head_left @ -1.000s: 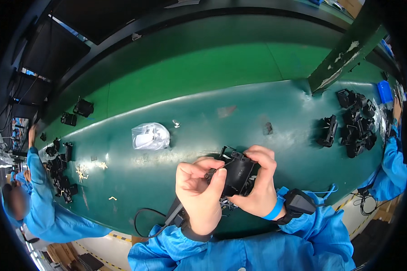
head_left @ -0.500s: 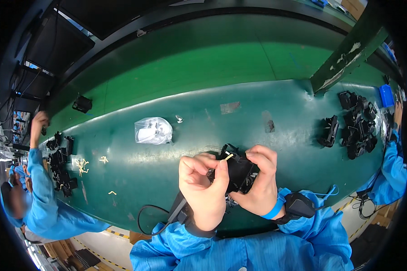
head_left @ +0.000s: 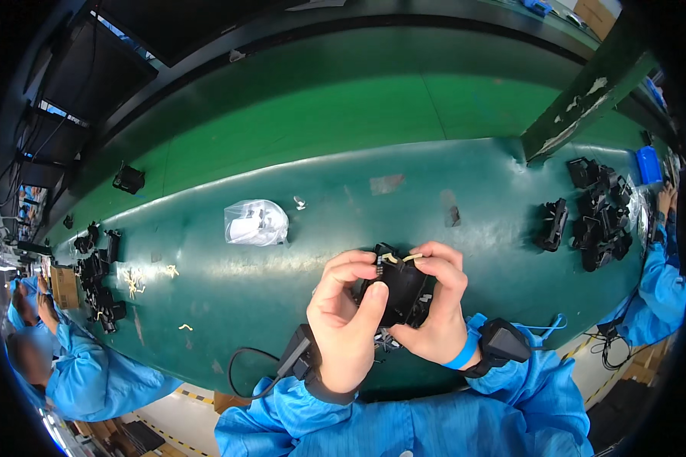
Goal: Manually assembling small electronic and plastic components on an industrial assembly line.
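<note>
Between left hand (head_left: 346,314) and right hand (head_left: 443,314) sits a black part (head_left: 402,295).

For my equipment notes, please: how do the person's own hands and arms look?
Blue sleeves cover the forearms. The left hand is ungloved; at its wrist are a black strap and a boxy black device with a black cable. The right hand, also ungloved, has a blue wristband, another black device and a thin blue cord.

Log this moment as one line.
left hand: holding black part | right hand: holding same part, beside pale strip | table: plastic bag beyond hands, black pile at right
</note>
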`<act>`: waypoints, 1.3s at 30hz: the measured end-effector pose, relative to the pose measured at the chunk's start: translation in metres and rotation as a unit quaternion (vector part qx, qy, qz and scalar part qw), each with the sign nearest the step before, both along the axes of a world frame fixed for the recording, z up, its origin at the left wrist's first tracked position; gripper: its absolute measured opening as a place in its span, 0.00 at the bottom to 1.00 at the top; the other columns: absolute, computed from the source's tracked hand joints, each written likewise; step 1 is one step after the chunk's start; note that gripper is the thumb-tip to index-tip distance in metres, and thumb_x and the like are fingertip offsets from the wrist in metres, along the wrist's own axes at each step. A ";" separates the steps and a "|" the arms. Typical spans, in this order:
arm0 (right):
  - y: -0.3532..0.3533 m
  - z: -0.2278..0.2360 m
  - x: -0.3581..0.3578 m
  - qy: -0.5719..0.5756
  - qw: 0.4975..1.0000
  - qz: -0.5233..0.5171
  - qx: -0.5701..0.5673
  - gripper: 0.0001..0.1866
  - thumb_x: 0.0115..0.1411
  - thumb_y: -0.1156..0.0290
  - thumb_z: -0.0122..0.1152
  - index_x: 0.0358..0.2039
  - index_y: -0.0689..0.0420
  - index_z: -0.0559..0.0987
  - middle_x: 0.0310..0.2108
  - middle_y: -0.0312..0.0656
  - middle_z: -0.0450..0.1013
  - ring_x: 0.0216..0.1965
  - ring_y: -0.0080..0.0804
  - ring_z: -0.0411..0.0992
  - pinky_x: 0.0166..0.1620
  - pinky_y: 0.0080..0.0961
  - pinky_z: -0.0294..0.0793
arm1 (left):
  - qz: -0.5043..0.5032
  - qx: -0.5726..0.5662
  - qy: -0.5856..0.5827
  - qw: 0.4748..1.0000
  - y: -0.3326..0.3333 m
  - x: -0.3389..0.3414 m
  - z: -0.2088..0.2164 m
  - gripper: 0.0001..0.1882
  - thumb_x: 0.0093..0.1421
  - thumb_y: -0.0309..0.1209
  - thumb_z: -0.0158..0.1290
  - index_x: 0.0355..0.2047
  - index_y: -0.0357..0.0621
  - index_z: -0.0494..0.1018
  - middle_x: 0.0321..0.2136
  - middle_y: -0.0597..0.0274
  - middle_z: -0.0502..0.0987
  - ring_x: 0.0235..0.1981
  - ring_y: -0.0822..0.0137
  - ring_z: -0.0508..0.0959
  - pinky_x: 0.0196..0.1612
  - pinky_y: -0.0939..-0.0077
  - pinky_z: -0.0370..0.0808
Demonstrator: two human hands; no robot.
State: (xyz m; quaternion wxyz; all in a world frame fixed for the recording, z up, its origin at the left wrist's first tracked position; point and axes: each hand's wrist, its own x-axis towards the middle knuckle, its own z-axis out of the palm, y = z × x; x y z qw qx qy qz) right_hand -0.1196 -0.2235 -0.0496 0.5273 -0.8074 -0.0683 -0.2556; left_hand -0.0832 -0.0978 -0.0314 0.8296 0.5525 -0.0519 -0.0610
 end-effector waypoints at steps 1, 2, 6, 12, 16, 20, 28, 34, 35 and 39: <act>-0.001 0.001 0.000 0.008 1.000 -0.005 0.000 0.46 0.34 0.83 0.73 0.55 0.55 0.60 0.51 0.54 0.60 0.50 0.51 0.64 0.51 0.41 0.70 | -0.002 -0.002 -0.001 1.000 0.000 -0.002 0.000 0.10 0.56 0.16 0.55 0.40 0.36 0.73 0.47 0.54 0.71 0.51 0.64 0.71 0.55 0.69 0.67; -0.001 0.001 0.000 0.017 1.000 -0.009 0.001 0.46 0.34 0.83 0.73 0.55 0.55 0.60 0.51 0.55 0.59 0.51 0.51 0.64 0.51 0.41 0.70 | -0.015 0.005 -0.005 1.000 0.000 -0.004 0.000 0.11 0.57 0.17 0.55 0.41 0.36 0.75 0.50 0.55 0.69 0.53 0.64 0.70 0.57 0.68 0.66; -0.001 -0.001 0.001 0.022 0.999 -0.004 0.047 0.45 0.34 0.83 0.72 0.55 0.56 0.60 0.51 0.55 0.59 0.52 0.52 0.63 0.51 0.42 0.70 | -0.033 0.010 0.015 0.999 -0.002 -0.009 0.004 0.12 0.57 0.19 0.56 0.43 0.37 0.77 0.56 0.56 0.64 0.56 0.62 0.67 0.60 0.66 0.65; -0.002 0.000 0.002 0.012 1.000 -0.006 0.022 0.46 0.34 0.85 0.71 0.55 0.54 0.60 0.51 0.56 0.58 0.52 0.52 0.63 0.52 0.42 0.70 | -0.036 -0.025 0.053 0.998 -0.001 -0.010 0.003 0.10 0.58 0.21 0.57 0.41 0.37 0.77 0.57 0.54 0.64 0.56 0.61 0.68 0.60 0.65 0.65; -0.002 0.003 -0.001 -0.003 1.000 0.008 0.000 0.43 0.34 0.87 0.70 0.53 0.49 0.64 0.53 0.55 0.58 0.52 0.52 0.64 0.51 0.41 0.71 | -0.008 -0.032 0.038 0.999 0.000 -0.007 0.003 0.04 0.58 0.21 0.57 0.35 0.38 0.76 0.54 0.55 0.66 0.55 0.63 0.68 0.58 0.66 0.65; 0.001 0.001 -0.003 -0.027 0.998 0.014 -0.049 0.42 0.33 0.88 0.70 0.51 0.45 0.68 0.54 0.53 0.58 0.51 0.52 0.65 0.48 0.39 0.74 | 0.032 -0.028 0.077 0.996 0.002 -0.003 0.005 0.07 0.58 0.20 0.57 0.26 0.40 0.70 0.50 0.57 0.69 0.50 0.67 0.70 0.54 0.69 0.66; -0.001 0.005 -0.002 -0.030 0.996 0.020 -0.079 0.43 0.33 0.88 0.69 0.53 0.45 0.67 0.54 0.53 0.59 0.51 0.51 0.65 0.47 0.38 0.74 | -0.008 0.059 -0.025 0.998 0.012 0.004 0.002 0.06 0.56 0.20 0.58 0.27 0.41 0.71 0.47 0.57 0.69 0.48 0.66 0.69 0.53 0.70 0.66; -0.004 0.005 0.001 -0.019 0.997 0.078 -0.001 0.43 0.35 0.90 0.67 0.54 0.48 0.65 0.55 0.54 0.57 0.51 0.49 0.66 0.47 0.36 0.74 | -0.004 0.201 -0.126 0.971 0.017 0.008 0.015 0.04 0.55 0.21 0.58 0.29 0.40 0.73 0.46 0.56 0.69 0.49 0.63 0.69 0.54 0.67 0.66; -0.004 0.005 0.001 -0.018 0.996 0.083 -0.004 0.43 0.36 0.90 0.66 0.54 0.48 0.64 0.55 0.55 0.56 0.50 0.49 0.67 0.47 0.36 0.74 | -0.005 0.201 -0.127 0.971 0.018 0.010 0.015 0.04 0.55 0.21 0.58 0.29 0.40 0.73 0.46 0.56 0.69 0.49 0.63 0.69 0.54 0.67 0.66; -0.005 0.006 0.001 -0.016 0.997 0.077 -0.009 0.44 0.36 0.90 0.66 0.55 0.48 0.64 0.55 0.55 0.56 0.51 0.50 0.67 0.47 0.36 0.74 | -0.039 0.174 -0.159 0.971 0.017 0.014 0.004 0.09 0.53 0.21 0.60 0.32 0.40 0.71 0.48 0.54 0.67 0.50 0.61 0.69 0.53 0.67 0.68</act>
